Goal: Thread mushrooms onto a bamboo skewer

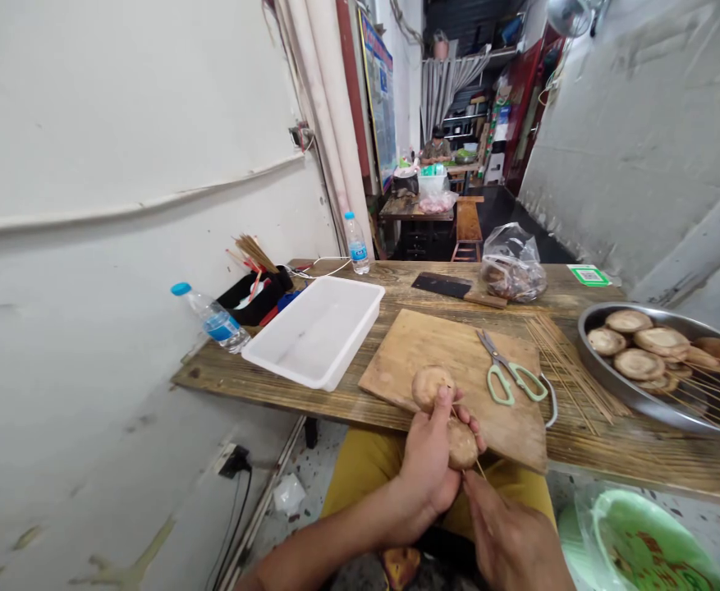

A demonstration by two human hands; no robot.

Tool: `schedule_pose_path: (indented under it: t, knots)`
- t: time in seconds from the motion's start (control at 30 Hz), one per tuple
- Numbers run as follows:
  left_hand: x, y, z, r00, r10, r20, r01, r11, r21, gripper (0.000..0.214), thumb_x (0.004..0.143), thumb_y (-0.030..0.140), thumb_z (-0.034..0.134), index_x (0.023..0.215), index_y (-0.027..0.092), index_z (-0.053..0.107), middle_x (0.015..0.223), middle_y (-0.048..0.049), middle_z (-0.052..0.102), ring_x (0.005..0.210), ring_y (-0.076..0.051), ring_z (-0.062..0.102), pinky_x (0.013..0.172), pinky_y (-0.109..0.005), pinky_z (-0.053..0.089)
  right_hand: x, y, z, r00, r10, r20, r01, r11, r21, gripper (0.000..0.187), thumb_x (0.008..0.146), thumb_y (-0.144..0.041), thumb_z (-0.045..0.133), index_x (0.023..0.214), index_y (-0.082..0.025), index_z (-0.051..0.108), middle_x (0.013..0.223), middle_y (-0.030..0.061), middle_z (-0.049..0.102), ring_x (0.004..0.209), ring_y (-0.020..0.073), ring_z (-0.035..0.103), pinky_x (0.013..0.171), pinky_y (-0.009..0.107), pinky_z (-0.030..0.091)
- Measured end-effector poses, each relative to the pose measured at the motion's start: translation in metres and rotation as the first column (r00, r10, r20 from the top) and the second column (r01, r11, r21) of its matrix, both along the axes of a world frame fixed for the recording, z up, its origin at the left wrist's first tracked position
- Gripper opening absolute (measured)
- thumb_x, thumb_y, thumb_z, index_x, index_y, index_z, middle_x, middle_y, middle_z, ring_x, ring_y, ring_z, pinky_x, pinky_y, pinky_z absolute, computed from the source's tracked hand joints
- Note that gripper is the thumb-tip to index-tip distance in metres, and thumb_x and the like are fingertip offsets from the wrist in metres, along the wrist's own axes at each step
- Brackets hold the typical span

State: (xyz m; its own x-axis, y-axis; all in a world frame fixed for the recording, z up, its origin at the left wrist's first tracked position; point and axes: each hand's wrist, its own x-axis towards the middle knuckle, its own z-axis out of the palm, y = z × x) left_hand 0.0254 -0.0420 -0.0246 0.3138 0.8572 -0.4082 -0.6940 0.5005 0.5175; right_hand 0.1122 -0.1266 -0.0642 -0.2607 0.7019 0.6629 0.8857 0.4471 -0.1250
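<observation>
While the left hand [426,466] is snugly holding two round brown mushrooms [463,447] by the flat tan wooden board [405,353], the right hand [502,513] is pinching a thin yellowish wooden stick [481,469], seemingly threading them; straight pushing is needed next

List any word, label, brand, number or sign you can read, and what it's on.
None can be read with certainty:
Tilted bottle: blue label, print too small and blurred.
Upright bottle: blue label, print too small.
Green-edged card: a QR-like code; any lettering is too small.
Wall poster: seen at a steep slant, its writing is unreadable.
</observation>
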Motion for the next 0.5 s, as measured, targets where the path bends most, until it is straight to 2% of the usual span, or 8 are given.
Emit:
schedule_pose_path:
  t: [0.1, 0.2, 0.27, 0.3, 0.4, 0.5]
  knots:
    - [0.000, -0.002, 0.002, 1.000, -0.012, 0.005, 0.012, 1.000, -0.013, 0.083, 0.046, 0.061, 0.094, 0.099, 0.009, 0.058, 0.069, 0.0008, 0.053, 0.063, -0.012, 0.051, 0.051, -0.024, 0.049, 0.001, -0.002, 0.001, 0.992, 0.047, -0.118, -0.049, 0.999, -0.016, 0.024, 0.104, -0.013, 0.030, 0.109, -0.012, 0.053, 0.086, 0.0092, 0.073, 0.054, 0.0093, 0.065, 0.052, 0.013, 0.050]
    - [-0.001, -0.001, 0.003, 1.000, -0.022, 0.018, 0.022, 1.000, 0.002, 0.080, 0.051, 0.061, 0.093, 0.101, 0.009, 0.059, 0.070, 0.0008, 0.052, 0.064, -0.012, 0.051, 0.052, -0.024, 0.050, 0.004, -0.002, 0.007, 0.924, 0.064, -0.377, -0.163, 0.958, -0.237, 0.021, 0.104, -0.017, 0.039, 0.103, -0.014, 0.060, 0.081, 0.0036, 0.072, 0.063, 0.0080, 0.068, 0.064, 0.009, 0.053]
    - [-0.002, 0.000, 0.002, 0.999, -0.017, 0.036, 0.016, 0.999, 0.035, 0.076, 0.056, 0.059, 0.092, 0.102, 0.009, 0.059, 0.071, 0.0008, 0.052, 0.065, -0.012, 0.052, 0.054, -0.024, 0.051, 0.006, -0.001, 0.012, 0.905, 0.073, -0.419, -0.207, 0.936, -0.284, 0.020, 0.103, -0.016, 0.043, 0.099, -0.013, 0.063, 0.081, 0.0042, 0.072, 0.067, 0.0087, 0.069, 0.066, 0.009, 0.054]
    - [-0.002, 0.001, 0.001, 0.999, -0.005, 0.046, 0.003, 0.999, 0.043, 0.075, 0.057, 0.059, 0.091, 0.103, 0.009, 0.059, 0.072, 0.0009, 0.052, 0.066, -0.012, 0.052, 0.054, -0.025, 0.052, 0.007, -0.001, 0.013, 0.930, 0.082, -0.359, -0.177, 0.954, -0.241, 0.020, 0.102, -0.015, 0.043, 0.099, -0.012, 0.063, 0.082, 0.0061, 0.073, 0.066, 0.0100, 0.070, 0.064, 0.010, 0.054]
    - [0.002, 0.003, -0.004, 0.997, 0.059, 0.049, -0.060, 0.998, 0.018, 0.078, 0.054, 0.060, 0.092, 0.103, 0.008, 0.058, 0.070, 0.0014, 0.051, 0.065, -0.012, 0.050, 0.053, -0.024, 0.052, 0.008, 0.001, 0.013, 0.999, 0.044, -0.030, -0.044, 0.999, -0.005, 0.027, 0.097, -0.005, 0.035, 0.104, -0.005, 0.061, 0.084, 0.0129, 0.073, 0.058, 0.0143, 0.069, 0.052, 0.018, 0.054]
    - [0.007, 0.004, -0.008, 0.994, 0.107, 0.011, -0.107, 0.993, -0.046, 0.082, 0.044, 0.061, 0.095, 0.096, 0.009, 0.058, 0.067, 0.0023, 0.051, 0.060, -0.011, 0.049, 0.049, -0.025, 0.050, 0.008, 0.003, 0.007, 0.988, 0.001, 0.153, -0.005, 1.000, 0.029, 0.035, 0.087, 0.002, 0.030, 0.102, -0.001, 0.061, 0.073, 0.0111, 0.070, 0.049, 0.0152, 0.064, 0.044, 0.023, 0.050]
